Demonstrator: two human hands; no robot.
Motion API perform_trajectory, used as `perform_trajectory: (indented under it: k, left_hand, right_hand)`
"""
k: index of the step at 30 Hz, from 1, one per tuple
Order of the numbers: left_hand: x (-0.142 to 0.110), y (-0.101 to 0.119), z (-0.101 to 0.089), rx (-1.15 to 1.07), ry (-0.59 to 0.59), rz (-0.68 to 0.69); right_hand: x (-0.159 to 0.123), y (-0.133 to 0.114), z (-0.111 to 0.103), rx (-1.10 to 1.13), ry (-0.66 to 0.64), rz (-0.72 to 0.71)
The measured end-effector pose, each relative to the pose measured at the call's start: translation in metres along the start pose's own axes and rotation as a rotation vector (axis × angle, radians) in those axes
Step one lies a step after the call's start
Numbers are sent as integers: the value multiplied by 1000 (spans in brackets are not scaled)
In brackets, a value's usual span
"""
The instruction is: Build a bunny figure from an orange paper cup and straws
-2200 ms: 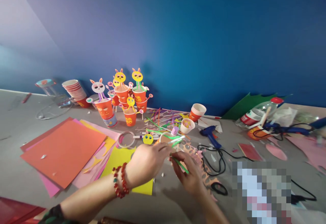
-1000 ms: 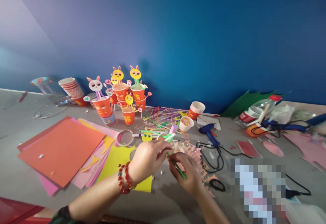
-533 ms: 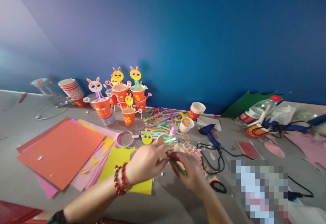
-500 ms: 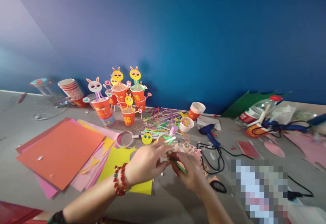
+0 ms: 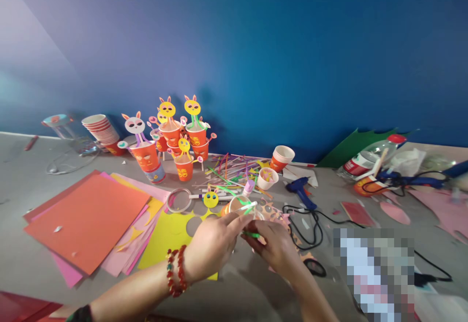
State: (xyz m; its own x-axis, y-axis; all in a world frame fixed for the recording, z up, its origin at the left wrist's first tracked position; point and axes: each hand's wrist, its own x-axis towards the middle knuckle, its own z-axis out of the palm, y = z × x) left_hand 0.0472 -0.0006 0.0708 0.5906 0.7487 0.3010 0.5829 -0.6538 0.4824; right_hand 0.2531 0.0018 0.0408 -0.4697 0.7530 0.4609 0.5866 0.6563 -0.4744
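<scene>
While both hands met at the lower centre of the frame, the right hand (image 5: pixel 274 246) pinched a green straw (image 5: pixel 251 234) between its thumb and fingers. The straw lay at that hand's left edge in the frame, a short green length showing below the fingertips and the rest hidden by the fingers. The left hand (image 5: pixel 214 241), which reached in from the lower left with a red bracelet (image 5: pixel 176 271) on the wrist, had its fingers bent close against the right fingertips, up and left of the straw; its own back hid the tips, so whether it gripped anything could not be told.

Just above the left fingers in the frame, a white strip (image 5: pixel 245 207) crossed the mouth of an orange cup (image 5: pixel 225 209). A yellow sheet (image 5: pixel 164 244) lay on the counter (image 5: pixel 256 297) below the left hand, partly covered by it, and a yellow face (image 5: pixel 211 198) sat above that sheet, beside a tape roll (image 5: pixel 179 200). Higher up, near the centre, were a straw heap (image 5: pixel 228 171) and a purple bottle (image 5: pixel 249 187). Right of centre lay a blue glue gun (image 5: pixel 302 190), while a black ring (image 5: pixel 315 267) rested just beside the right wrist.
</scene>
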Motion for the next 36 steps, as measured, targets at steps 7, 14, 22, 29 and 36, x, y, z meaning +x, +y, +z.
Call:
perform_trajectory:
  k: [7, 14, 22, 29, 36]
  left_hand:
    - [0, 3, -2, -46, 25, -14]
    - [-2, 8, -2, 53, -26, 2]
    - [-5, 11, -4, 6, -18, 28]
    - [-2, 13, -3, -30, 33, -3]
    - [-5, 8, 5, -84, 127, 16]
  right_hand:
    - [-5, 3, 6, 38, 72, 57]
    - [-3, 2, 6, 50, 74, 8]
    - [-9, 6, 14, 99, 116, 35]
    - [-5, 5, 13, 58, 125, 12]
    - [-6, 5, 12, 46, 72, -4]
